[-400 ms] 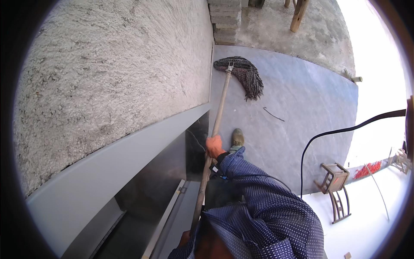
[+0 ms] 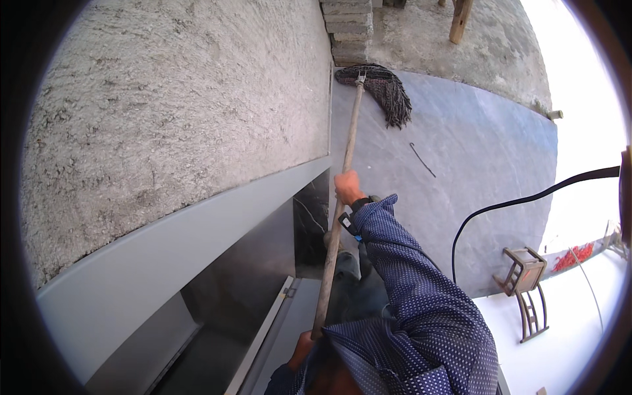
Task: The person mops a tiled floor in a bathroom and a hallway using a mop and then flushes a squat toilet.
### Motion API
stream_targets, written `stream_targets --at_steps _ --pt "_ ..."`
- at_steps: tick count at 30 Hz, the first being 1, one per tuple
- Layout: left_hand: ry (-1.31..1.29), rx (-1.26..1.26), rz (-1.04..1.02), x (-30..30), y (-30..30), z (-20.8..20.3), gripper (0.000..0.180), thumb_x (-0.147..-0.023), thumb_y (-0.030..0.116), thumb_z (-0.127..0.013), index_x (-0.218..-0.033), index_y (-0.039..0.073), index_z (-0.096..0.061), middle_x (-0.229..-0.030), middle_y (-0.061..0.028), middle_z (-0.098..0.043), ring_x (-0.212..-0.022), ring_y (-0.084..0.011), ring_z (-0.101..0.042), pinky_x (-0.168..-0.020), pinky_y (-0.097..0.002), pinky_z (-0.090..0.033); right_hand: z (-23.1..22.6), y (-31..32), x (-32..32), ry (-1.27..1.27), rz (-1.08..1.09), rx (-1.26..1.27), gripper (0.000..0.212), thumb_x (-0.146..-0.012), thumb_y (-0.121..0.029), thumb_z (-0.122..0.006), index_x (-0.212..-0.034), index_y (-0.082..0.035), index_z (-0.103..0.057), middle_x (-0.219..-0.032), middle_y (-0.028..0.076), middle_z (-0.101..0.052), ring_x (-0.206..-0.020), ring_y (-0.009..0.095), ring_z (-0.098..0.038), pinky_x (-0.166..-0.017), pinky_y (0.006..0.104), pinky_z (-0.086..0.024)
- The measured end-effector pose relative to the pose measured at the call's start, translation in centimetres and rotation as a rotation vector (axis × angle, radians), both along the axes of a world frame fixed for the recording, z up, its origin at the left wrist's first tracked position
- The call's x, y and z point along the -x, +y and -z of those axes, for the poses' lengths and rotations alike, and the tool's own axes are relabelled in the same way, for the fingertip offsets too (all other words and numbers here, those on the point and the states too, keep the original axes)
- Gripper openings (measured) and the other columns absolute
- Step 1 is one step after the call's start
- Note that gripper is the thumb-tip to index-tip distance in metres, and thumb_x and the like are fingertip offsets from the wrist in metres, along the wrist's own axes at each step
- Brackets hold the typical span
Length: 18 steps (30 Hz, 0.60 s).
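Note:
A string mop (image 2: 388, 99) with dark grey and brown strands lies on the smooth grey floor, its strands fanned to the right, close to the floor's far edge. From its metal clamp a long wooden handle (image 2: 351, 128) slants down toward me. My right hand (image 2: 349, 187) is closed around the middle of the handle; a dark band and a small device sit at that wrist. Lower down, my left hand (image 2: 302, 347) grips the handle near its end, partly hidden by the blue dotted shirt.
A rough plastered wall (image 2: 178, 112) and a grey door frame (image 2: 191, 224) run along the left. A thin hooked rod (image 2: 422, 160) lies on the floor. Right stand a wooden chair (image 2: 525, 276) and something red (image 2: 573, 258). Concrete steps (image 2: 349, 33) rise at the far end.
The mop has been pushed a little away from me toward the floor's far edge. My right hand moved forward with the handle, and my left hand has come into clearer view.

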<state>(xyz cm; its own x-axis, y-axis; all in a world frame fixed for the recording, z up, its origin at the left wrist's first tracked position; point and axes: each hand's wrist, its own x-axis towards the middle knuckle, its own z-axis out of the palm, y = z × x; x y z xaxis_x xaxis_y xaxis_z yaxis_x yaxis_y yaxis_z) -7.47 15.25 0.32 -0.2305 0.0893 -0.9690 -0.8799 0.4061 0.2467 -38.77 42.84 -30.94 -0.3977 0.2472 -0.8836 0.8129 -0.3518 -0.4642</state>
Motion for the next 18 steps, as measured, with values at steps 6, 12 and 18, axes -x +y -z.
stream_targets --at_steps 6,12,18 --pt "0.079 0.137 0.131 -0.1 -0.8 -1.2 0.039 -0.087 0.036 -0.076 -0.092 -0.002 -0.066 -0.077 -0.0075 -0.066 -0.078 -0.0093 -0.06 -0.068 -0.033 -0.049 0.7 -1.8 -3.8 0.141 -0.067 -0.172 0.023 -0.083 -0.015 -0.062 -0.084 0.007 -0.057 -0.081 0.03 -0.066 -0.073 0.041 -0.069 -0.061 0.0491 -0.054" --pt "-0.057 0.374 0.254 -2.6 -4.4 -7.5 0.037 -0.085 0.033 -0.076 -0.091 -0.002 -0.066 -0.075 -0.0086 -0.065 -0.076 -0.0097 -0.061 -0.067 -0.0334 -0.049 -4.4 -10.1 -13.7 -0.04 -0.086 -0.234 0.031 -0.085 -0.018 -0.06 -0.101 0.009 -0.055 -0.102 0.035 -0.065 -0.097 0.048 -0.066 -0.081 0.0493 -0.055" --pt "-0.106 0.467 0.363 -1.0 -2.7 -9.1 0.035 -0.084 0.031 -0.076 -0.089 -0.003 -0.066 -0.073 -0.0097 -0.065 -0.074 -0.0102 -0.061 -0.066 -0.0339 -0.049 -5.2 -8.8 -13.2 -0.011 -0.102 -0.222 0.032 -0.084 -0.015 -0.058 -0.101 0.011 -0.052 -0.098 0.039 -0.064 -0.096 0.052 -0.065 -0.086 0.0512 -0.052"
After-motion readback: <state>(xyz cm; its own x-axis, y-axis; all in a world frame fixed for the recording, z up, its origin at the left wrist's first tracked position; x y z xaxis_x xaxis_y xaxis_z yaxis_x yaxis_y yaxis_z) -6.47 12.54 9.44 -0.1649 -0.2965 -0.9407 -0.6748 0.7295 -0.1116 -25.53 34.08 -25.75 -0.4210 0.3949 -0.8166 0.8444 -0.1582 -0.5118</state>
